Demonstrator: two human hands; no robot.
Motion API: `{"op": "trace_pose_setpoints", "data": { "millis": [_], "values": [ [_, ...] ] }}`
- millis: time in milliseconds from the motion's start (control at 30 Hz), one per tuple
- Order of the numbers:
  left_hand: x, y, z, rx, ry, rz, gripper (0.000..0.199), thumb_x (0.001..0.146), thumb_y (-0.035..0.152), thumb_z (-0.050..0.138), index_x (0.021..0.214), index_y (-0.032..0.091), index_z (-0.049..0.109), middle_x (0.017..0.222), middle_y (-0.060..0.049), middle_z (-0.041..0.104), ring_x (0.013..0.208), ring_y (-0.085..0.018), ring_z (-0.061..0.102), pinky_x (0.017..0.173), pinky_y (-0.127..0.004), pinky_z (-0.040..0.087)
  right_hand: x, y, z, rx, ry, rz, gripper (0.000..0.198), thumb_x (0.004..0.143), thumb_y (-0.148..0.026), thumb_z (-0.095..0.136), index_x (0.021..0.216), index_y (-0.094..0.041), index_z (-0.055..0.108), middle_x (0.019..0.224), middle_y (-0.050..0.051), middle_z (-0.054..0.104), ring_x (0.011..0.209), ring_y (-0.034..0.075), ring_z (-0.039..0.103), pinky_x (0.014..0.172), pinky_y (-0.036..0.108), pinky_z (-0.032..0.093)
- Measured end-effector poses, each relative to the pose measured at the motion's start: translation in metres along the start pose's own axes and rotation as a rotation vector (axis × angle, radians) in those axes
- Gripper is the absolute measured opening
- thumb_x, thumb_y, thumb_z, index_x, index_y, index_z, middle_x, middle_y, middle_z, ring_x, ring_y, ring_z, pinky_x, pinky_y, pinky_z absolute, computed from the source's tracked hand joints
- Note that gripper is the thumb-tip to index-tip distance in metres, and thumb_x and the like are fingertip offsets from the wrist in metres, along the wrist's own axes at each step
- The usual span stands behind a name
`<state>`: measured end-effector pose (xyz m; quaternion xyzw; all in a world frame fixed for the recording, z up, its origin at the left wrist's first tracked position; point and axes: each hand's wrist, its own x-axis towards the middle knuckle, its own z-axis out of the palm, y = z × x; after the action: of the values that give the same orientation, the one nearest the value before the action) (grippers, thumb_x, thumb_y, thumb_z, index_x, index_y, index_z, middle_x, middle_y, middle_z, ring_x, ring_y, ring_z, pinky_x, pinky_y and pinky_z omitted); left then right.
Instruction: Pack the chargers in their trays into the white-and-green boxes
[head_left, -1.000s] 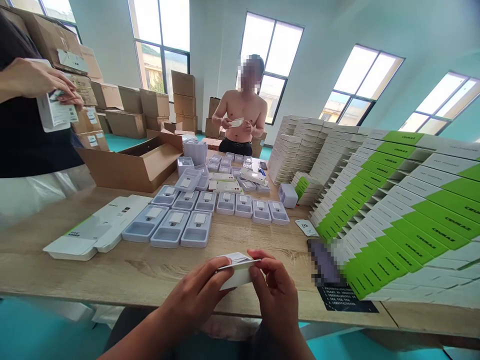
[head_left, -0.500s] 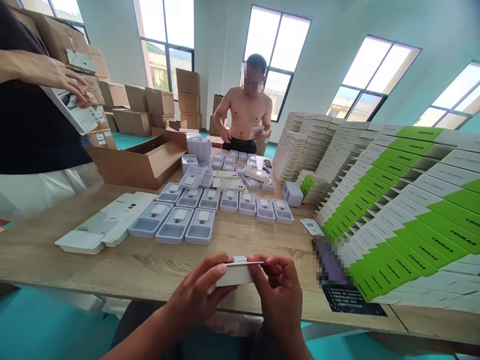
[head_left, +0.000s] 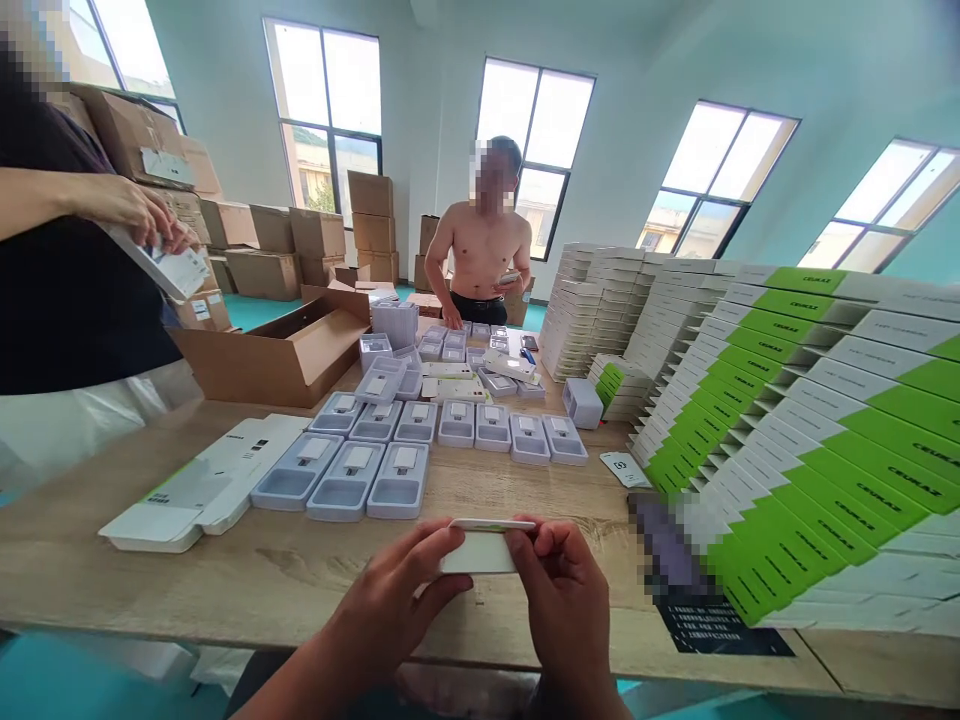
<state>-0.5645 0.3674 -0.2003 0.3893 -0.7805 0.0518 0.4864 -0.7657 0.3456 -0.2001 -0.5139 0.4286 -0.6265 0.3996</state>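
Between my hands, above the table's front edge, is a small white box (head_left: 480, 553) with a flap at its top and a strip of green below it. My left hand (head_left: 409, 580) grips its left end, thumb below and fingers above. My right hand (head_left: 562, 575) pinches the right end near the flap. Beyond them, white plastic trays (head_left: 405, 495) stand in rows, several holding a small white device with a metal plug. Flat unfolded white boxes (head_left: 210, 470) lie to the left.
Tall stacks of white and green boxes (head_left: 810, 430) fill the right side. A dark phone-like item (head_left: 671, 545) and a white card (head_left: 624, 468) lie beside them. An open carton (head_left: 277, 345) stands at the back left. One co-worker (head_left: 484, 250) is across the table, another person (head_left: 67, 260) at the left.
The box's flap has swung and now lies across the top, with a green strip showing under it. My hands stay on both ends. The view has tilted up slightly.
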Motion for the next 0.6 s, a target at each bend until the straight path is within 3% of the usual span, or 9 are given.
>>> {"op": "trace_pose_setpoints", "data": {
  "millis": [167,267,333,467,600],
  "values": [
    [0.003,0.004,-0.007,0.034,-0.008,-0.102,0.031,0.106,0.049,0.049,0.125,0.025,0.055,0.105,-0.005,0.079,0.094,-0.017,0.079,0.084,-0.022,0.064,0.003,0.003,-0.017,-0.207,-0.209,-0.272,0.019,0.091,-0.037,0.076,0.098,-0.026,0.062,0.112,0.006,0.075,0.099,0.019,0.074,0.083,0.028,0.062],
    [0.002,0.006,-0.007,0.025,0.014,-0.15,0.033,0.104,0.052,0.052,0.123,0.026,0.056,0.103,-0.004,0.08,0.09,-0.016,0.08,0.08,-0.02,0.064,0.005,0.004,-0.024,-0.382,-0.29,-0.459,0.036,0.086,-0.032,0.081,0.118,-0.031,0.063,0.12,0.005,0.074,0.109,0.021,0.073,0.09,0.028,0.062],
    [0.002,0.006,-0.007,0.016,0.029,-0.165,0.033,0.103,0.053,0.054,0.122,0.026,0.058,0.102,-0.003,0.081,0.088,-0.016,0.08,0.078,-0.019,0.064,0.005,0.003,-0.025,-0.458,-0.294,-0.536,0.038,0.088,-0.029,0.079,0.123,-0.031,0.063,0.118,0.005,0.075,0.109,0.02,0.074,0.09,0.027,0.062],
    [0.002,0.006,-0.005,-0.067,0.038,-0.201,0.031,0.101,0.052,0.059,0.121,0.029,0.061,0.104,-0.002,0.081,0.089,-0.017,0.08,0.079,-0.021,0.064,0.005,0.0,-0.025,-0.478,-0.253,-0.596,0.033,0.091,-0.027,0.075,0.122,-0.029,0.066,0.117,0.006,0.076,0.105,0.021,0.076,0.087,0.027,0.064],
    [-0.002,0.003,0.0,-0.229,0.039,-0.28,0.032,0.095,0.046,0.072,0.122,0.031,0.063,0.107,-0.002,0.08,0.089,-0.02,0.08,0.076,-0.023,0.066,0.006,-0.001,-0.027,-0.44,-0.245,-0.575,0.042,0.085,-0.025,0.081,0.124,-0.032,0.069,0.119,0.006,0.077,0.106,0.024,0.077,0.088,0.03,0.065]
  ]
}}
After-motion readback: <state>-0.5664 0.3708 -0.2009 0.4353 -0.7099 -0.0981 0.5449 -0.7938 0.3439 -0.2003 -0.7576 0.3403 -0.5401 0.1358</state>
